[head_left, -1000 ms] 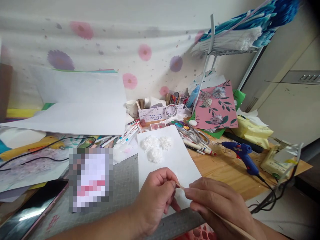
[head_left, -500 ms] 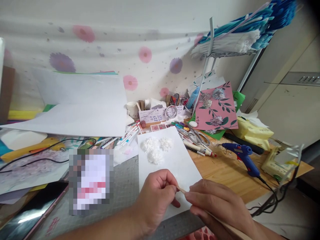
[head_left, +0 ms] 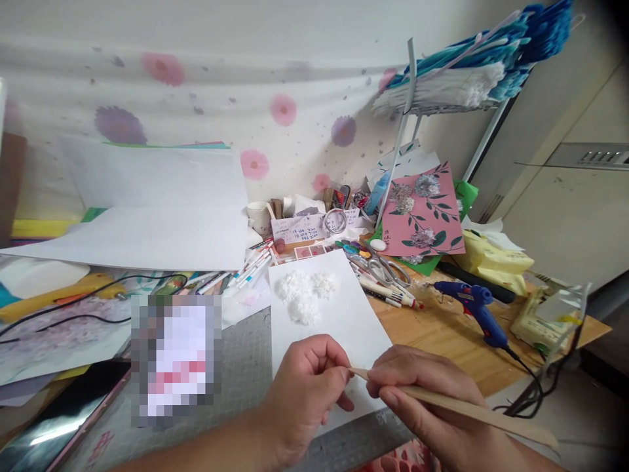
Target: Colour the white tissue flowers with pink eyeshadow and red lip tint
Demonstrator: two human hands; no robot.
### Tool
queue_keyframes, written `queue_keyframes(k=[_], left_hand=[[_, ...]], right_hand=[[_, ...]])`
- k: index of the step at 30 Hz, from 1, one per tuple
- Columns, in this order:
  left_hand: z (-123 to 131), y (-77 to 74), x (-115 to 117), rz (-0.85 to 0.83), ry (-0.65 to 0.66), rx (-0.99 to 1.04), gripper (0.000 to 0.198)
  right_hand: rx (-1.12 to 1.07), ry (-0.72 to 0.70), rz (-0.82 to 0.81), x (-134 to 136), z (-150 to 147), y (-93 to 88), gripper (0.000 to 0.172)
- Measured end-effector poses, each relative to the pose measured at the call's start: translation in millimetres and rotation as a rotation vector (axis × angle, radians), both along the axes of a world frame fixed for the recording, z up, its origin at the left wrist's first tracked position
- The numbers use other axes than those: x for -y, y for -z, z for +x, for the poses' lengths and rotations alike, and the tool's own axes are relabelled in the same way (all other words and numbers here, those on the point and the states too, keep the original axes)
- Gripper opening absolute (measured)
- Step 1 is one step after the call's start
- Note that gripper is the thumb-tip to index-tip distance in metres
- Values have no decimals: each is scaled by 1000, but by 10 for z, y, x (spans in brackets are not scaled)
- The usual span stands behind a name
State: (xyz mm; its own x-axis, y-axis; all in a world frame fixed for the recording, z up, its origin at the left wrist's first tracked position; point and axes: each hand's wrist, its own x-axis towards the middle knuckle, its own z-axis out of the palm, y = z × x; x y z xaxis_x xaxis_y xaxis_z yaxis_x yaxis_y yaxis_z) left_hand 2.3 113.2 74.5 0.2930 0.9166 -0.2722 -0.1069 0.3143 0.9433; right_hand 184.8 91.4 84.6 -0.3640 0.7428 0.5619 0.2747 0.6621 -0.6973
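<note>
My left hand (head_left: pixel 314 380) is closed in a pinch on the tip of a long, narrow tan strip (head_left: pixel 466 412) that looks like paper. My right hand (head_left: pixel 427 387) grips the same strip between thumb and fingers, close to the left fingertips, and its tail runs back over the right wrist. Both hands are above the near part of a white paper sheet (head_left: pixel 339 337). On that sheet, just beyond my hands, lie three fluffy white paper clusters (head_left: pixel 303 307). What sits inside the left pinch is hidden by the fingers.
Under the sheet is a grey cutting mat (head_left: pixel 240 367). A blue glue gun (head_left: pixel 472 298) with a cord lies on the right, near scissors (head_left: pixel 388 269) and markers (head_left: pixel 393 292). A dark tablet-like screen (head_left: pixel 59 413) is at left. Pink flower artwork (head_left: pixel 417 219) leans behind.
My right hand has turned, and the strip's tail has swung up and right, so more of it shows. My left hand keeps its pinch in nearly the same place.
</note>
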Motion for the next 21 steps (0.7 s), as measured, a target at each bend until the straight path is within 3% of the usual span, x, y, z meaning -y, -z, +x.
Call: queue_keyframes(k=[5,13,21], left_hand=[[-28,52,-18,96,-51,-129,5],[7,-17,-1,24,-22,-39,8],[1,-33,1,18,83,-202,9]], right_hand=[[54,-23,106,22,-29,27,19],[-42,59,-131,-9,-9,17,12],[67,143,82,36,9,-1,13]])
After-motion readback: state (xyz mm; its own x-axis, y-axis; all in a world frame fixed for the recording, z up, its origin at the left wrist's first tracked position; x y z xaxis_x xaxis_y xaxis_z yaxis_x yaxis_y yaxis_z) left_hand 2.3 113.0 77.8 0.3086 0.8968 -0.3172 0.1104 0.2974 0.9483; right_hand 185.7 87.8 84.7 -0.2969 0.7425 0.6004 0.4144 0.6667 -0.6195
